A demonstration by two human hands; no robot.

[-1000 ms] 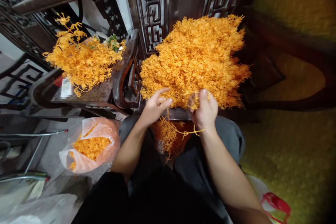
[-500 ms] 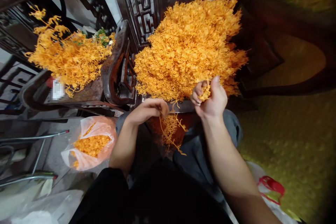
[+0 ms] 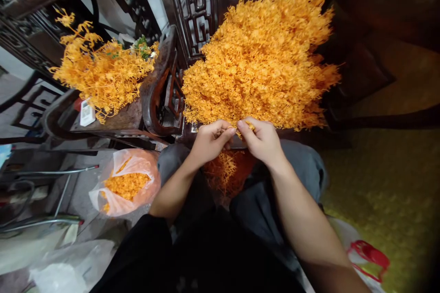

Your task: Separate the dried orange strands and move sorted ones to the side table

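Note:
In the head view my left hand (image 3: 213, 143) and my right hand (image 3: 258, 141) meet above my lap, fingertips almost touching. Both are closed in a pinch. Orange plastic flower pieces (image 3: 250, 127) show at the right fingers, and a thin orange bit lies between the two thumbs; the rest is covered by the fingers. Just beyond the hands rises a big pile of orange plastic flower sprays (image 3: 257, 64) on a dark wooden seat. Below the hands, between my knees, a reddish bag (image 3: 245, 165) holds bare orange stems (image 3: 225, 167).
To the left a smaller heap of orange sprays (image 3: 106, 71) lies on a wooden table, beside a white device (image 3: 87, 113). A pinkish plastic bag (image 3: 153, 178) of loose orange pieces stands on the floor. Metal legs (image 3: 62, 197) and a clear bag (image 3: 79, 261) are lower left.
My right hand has come down and left, and my left hand slightly right, so they now meet. The orange stem that hung below my left hand has left it. The view has shifted slightly.

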